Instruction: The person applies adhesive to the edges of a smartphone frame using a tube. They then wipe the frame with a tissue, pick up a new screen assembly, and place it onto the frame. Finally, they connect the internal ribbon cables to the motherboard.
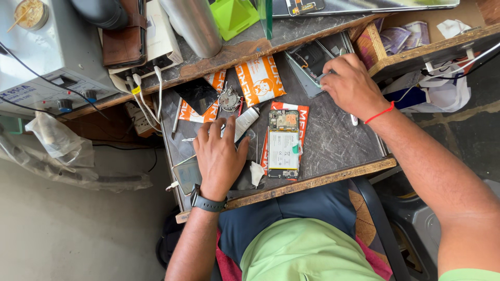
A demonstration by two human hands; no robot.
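Left hand [219, 156] is laid flat, fingers spread, beside the opened phone [284, 144]; a small tool [324, 76] is pinched in the right hand [351, 83].

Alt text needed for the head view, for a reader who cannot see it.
A seated person works at a scratched grey bench: the left hand lies flat by an opened phone with its insides showing, and the right hand grips a thin tool over another phone shell. Orange packets lie about.
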